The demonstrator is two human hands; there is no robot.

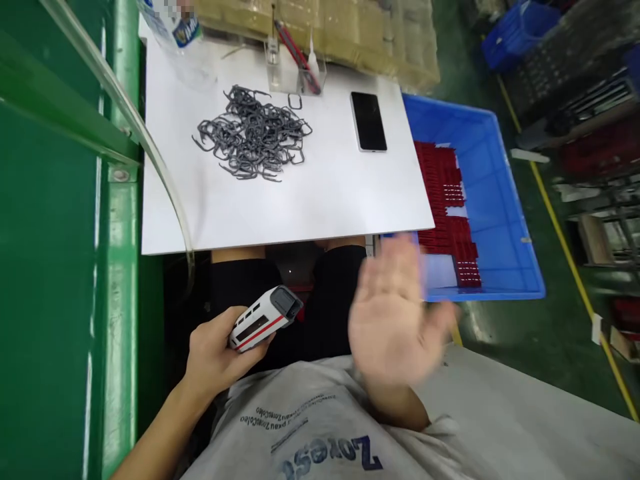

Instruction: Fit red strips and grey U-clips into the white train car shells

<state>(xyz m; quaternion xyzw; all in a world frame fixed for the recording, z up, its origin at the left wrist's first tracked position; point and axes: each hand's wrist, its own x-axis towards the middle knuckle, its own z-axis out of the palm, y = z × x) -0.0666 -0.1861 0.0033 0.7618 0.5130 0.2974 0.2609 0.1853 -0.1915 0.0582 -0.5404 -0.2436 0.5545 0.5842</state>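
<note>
White toy train (265, 319) is sitting in the closed left hand (213, 357), just below the table (300, 213). The right hand (395, 320) is spreading open, empty. With a loose grip, the toy train may be slipping and falling under the table.

What can't be made out

The right hand (395, 320) is a motion blur, fingers smeared, and covers the bin's (505, 200) near corner. The left hand's (213, 357) grip hides the train's (265, 319) rear end. The bottle (173, 30) is cut off by the top edge, label unreadable

left hand (216, 359): grip curled tight | right hand (395, 321): palm spread, blurred
</note>
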